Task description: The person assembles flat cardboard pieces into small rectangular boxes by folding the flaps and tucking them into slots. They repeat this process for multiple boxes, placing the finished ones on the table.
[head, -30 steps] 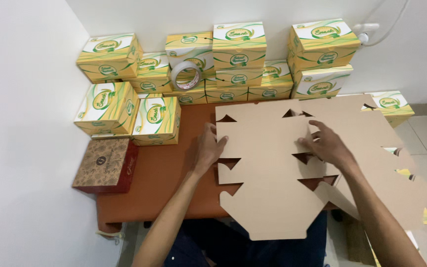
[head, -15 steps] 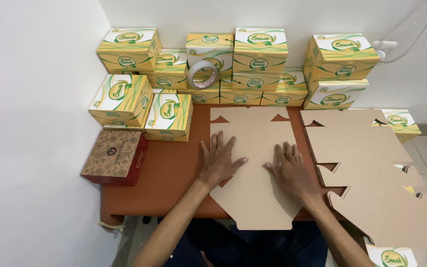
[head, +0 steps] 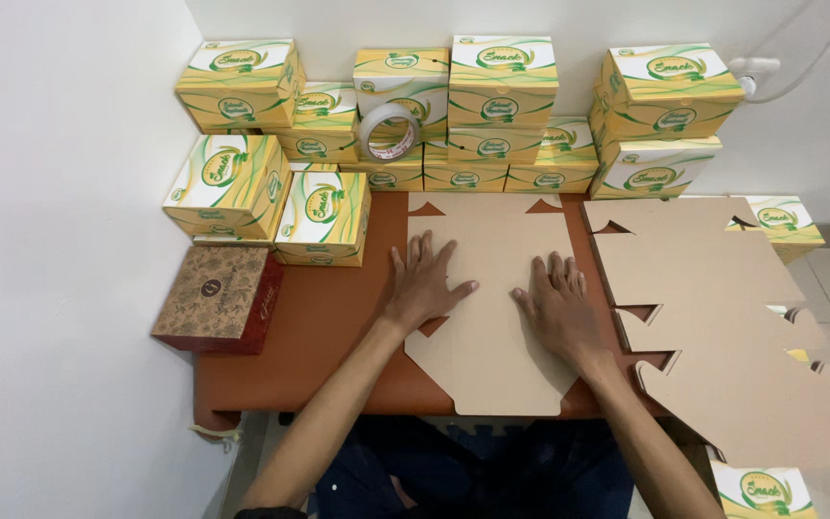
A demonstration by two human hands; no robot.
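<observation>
Both hands flat on a folded box blank, mid-bench.

At far left we see a brown patterned box point(head: 218, 298) and yellow-green boxes point(head: 271, 197) stacked along the wall, a tape roll point(head: 388, 132) among them. Our left hand point(head: 425, 284) and right hand point(head: 557, 308) lie open, fingers spread, pressing the cardboard blank point(head: 492, 288) against the bench point(head: 324, 327); neither grips anything. We judge a crease is being flattened. To the right lies a stack of unfolded blanks point(head: 722, 317).
</observation>
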